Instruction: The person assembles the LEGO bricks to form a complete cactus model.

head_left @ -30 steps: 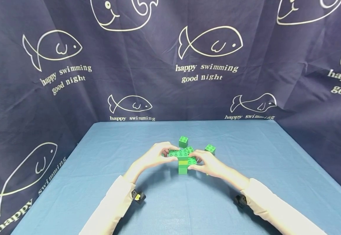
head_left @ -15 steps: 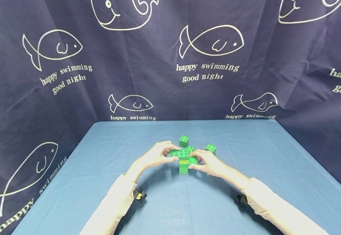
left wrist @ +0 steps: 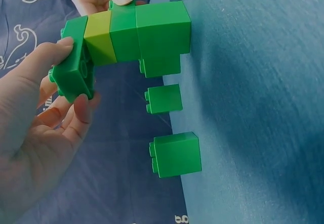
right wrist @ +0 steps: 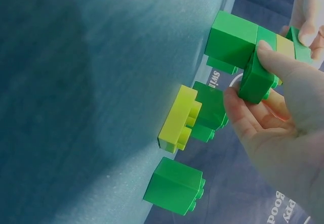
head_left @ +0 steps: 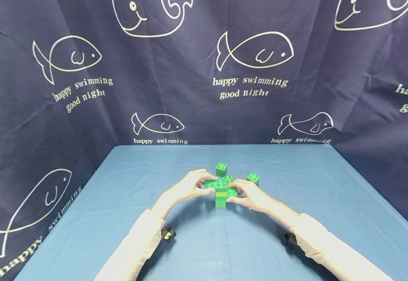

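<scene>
A stack of toy building bricks stands on the blue cloth in the middle of the head view. Its base is a green brick (left wrist: 163,29); above come another green brick (left wrist: 124,32), a yellow-green brick (left wrist: 100,37) and a long green brick (head_left: 215,184) on top. My left hand (head_left: 190,186) pinches the top brick where it juts out to the left, thumb and fingers on opposite sides. My right hand (head_left: 251,196) pinches the green brick (right wrist: 256,77) that juts out to the right, lower down. Part of that brick is hidden by my fingers.
One loose green brick (head_left: 221,169) stands behind the stack, and another green brick (head_left: 253,178) is beyond my right hand. A yellow-green brick (right wrist: 177,118) lies beneath the right hand, mostly hidden in the head view. A dark blue fish-print curtain (head_left: 190,78) hangs behind the table (head_left: 204,242).
</scene>
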{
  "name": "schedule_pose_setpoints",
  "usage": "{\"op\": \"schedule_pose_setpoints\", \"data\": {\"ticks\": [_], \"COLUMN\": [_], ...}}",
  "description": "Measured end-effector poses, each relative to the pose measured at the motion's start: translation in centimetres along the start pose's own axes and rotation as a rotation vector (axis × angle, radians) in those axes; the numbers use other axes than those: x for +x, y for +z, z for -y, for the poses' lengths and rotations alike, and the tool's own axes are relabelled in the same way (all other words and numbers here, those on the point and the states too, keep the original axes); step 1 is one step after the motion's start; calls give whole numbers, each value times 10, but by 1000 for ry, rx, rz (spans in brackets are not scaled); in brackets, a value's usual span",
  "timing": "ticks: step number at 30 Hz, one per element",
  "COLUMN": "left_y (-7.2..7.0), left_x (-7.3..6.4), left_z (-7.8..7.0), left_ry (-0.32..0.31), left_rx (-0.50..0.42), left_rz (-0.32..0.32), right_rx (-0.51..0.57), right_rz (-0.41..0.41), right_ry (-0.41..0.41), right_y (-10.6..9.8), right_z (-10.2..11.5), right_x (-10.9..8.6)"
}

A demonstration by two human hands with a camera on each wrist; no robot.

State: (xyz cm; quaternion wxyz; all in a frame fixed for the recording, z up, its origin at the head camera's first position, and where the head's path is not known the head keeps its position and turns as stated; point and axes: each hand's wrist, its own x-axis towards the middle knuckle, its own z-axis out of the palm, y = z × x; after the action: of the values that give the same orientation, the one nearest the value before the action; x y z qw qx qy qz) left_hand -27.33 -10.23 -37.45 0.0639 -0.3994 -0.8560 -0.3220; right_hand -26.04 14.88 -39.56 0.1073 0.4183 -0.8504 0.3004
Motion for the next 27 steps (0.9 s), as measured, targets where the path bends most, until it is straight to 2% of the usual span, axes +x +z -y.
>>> {"op": "schedule_pose_setpoints", "data": {"ticks": [7, 14, 20, 24, 27], "left_y": [3, 5, 8, 11, 13], "left_x": [0, -2, -3, -2, 2], "left_z": [0, 1, 1, 1, -1], "left_ry": [5, -28, -45, -55, -45], "left_rx": [-4, -66, -112, -90, -71], "left_rz": [-7, -31, -13, -2, -17], "right_rx": [6, 19, 10, 10, 11], "right_rz": [6, 9, 4, 0, -7], "right_ry": [12, 1, -2, -13, -29], "right_y": [0, 0, 1, 1, 1], "right_z": [-2, -1, -1, -2, -3], "right_x": [-2, -1, -1, -2, -2]}}
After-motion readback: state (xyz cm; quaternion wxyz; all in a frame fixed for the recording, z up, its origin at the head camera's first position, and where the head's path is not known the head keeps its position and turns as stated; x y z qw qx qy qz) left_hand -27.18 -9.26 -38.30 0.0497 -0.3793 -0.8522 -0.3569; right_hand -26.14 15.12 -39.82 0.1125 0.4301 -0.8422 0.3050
